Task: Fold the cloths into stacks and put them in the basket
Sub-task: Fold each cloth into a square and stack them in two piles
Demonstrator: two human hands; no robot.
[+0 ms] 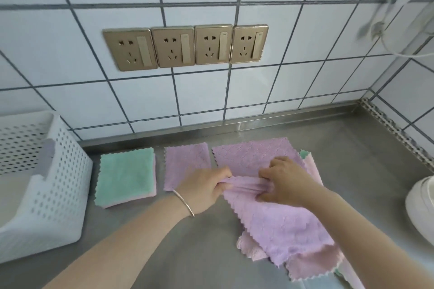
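Observation:
A purple cloth [281, 223] lies on top of a loose pile on the steel counter, bunched into a ridge across its middle. My left hand [206, 189] pinches the left end of that ridge. My right hand [285, 182] grips its right end. Under it lie pink cloths [312, 263] and a green one whose corner [303, 154] peeks out at the back. To the left sit a folded purple cloth [185, 166] and a folded stack with green on top and pink below [125, 176]. The white perforated basket [56, 185] stands at the far left.
A white rounded object [422, 209] sits at the counter's right edge. Tiled walls enclose the counter at the back and right. Several gold wall sockets [185, 46] are set in the back wall, and white cables [385, 28] hang at the upper right.

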